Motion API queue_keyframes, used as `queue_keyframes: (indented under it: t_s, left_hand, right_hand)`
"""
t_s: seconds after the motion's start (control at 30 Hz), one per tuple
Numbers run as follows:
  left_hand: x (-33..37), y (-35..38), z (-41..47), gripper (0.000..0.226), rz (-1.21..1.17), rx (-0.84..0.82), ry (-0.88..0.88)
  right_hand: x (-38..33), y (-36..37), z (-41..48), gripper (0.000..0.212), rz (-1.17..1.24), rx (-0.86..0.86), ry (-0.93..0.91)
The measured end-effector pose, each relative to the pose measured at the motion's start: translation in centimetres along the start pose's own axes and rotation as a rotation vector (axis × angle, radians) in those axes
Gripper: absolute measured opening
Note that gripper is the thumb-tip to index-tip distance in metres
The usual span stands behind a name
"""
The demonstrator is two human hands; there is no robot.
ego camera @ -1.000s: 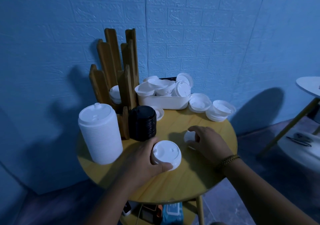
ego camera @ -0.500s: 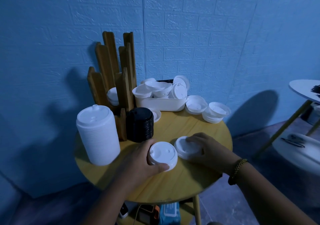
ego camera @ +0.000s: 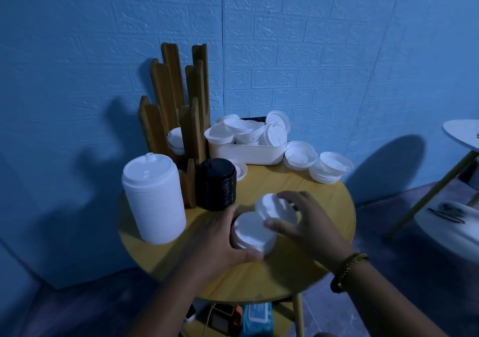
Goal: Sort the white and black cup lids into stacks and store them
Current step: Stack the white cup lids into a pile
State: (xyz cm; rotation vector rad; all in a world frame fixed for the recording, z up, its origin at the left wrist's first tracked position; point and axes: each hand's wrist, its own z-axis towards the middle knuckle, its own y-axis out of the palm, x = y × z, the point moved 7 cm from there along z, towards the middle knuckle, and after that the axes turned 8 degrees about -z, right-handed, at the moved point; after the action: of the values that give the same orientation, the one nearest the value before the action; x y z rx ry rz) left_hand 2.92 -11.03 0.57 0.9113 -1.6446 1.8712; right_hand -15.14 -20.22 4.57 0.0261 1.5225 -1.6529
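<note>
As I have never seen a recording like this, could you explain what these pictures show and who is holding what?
There is no machine here: a person works bare-handed, filmed by a camera worn on their head, looking down. On the round table stand a tall white lid stack, a black lid stack, a wooden holder and a white tub of loose lids. The left hand grips a short white stack; the right hand holds a white lid, tilted over it.
</note>
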Motion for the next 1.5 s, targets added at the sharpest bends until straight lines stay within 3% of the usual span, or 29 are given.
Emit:
queue_keyframes:
  t_s: [0.13,0.33,0.5,0.77,0.97,1.1,1.27,1.37,1.5]
  left_hand:
    - [0.3,-0.2,-0.2,0.115,0.053,-0.001,-0.006]
    - [0.3,0.0,-0.2,0.117,0.074,-0.037,0.006]
    - [0.3,0.0,-0.2,0.117,0.081,-0.032,-0.006]
    - [0.3,-0.1,-0.1,0.107,0.127,-0.047,-0.018]
    - [0.4,-0.2,-0.1,0.094,0.081,-0.049,0.012]
    - [0.2,-0.3,-0.2,0.094,0.033,-0.047,-0.002]
    - [0.0,-0.4,0.0,0.095,0.035,-0.072,-0.020]
    - [-0.2,-0.5,0.3,0.097,0.066,-0.104,-0.014]
    - [-0.1,-1.1,0.8,0.092,0.134,-0.110,-0.035]
  right_hand:
    - [-3.0,3.7,-0.3,0.078,-0.092,-0.199,-0.096]
    - [-2.2,3.8,-0.4,0.063,-0.041,-0.313,-0.130]
    - [-2.6,3.5,-0.4,0.076,-0.072,-0.265,-0.111]
    - [-4.0,3.8,-0.4,0.078,-0.366,-0.212,-0.076]
    - [-2.9,3.9,-0.9,0.082,-0.225,-0.212,-0.114]
    - [-1.6,3.6,-1.2,0.066,0.019,-0.226,-0.125]
    - [-1.6,3.6,-0.5,0.061,0.009,-0.230,-0.144]
    - [-1.1,3.6,0.4,0.052,0.069,-0.295,-0.179]
    - [-0.3,3.3,2.9,0.036,0.233,-0.413,-0.092]
